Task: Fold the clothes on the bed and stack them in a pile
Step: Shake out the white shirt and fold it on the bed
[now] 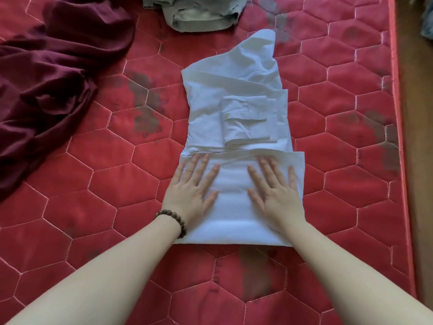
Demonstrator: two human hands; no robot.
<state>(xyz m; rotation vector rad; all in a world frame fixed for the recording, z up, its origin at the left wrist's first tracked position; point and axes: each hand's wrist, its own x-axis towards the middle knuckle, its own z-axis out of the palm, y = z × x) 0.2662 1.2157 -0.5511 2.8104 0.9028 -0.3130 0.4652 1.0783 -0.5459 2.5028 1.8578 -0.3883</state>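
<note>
the white shirt [236, 127] is lying mid-bed on the red quilted mattress [82, 184], its near end folded over. the left hand [194, 184] and right hand [274, 186] are pressing flat on that fold, fingers straight, gripping nothing. the cloth is looking light, soft and crease-prone; the near fold's side edges are offering the best hold. a maroon garment [51, 78] is lying far left, a grey one [199, 15], possibly shorts, at the far edge.
</note>
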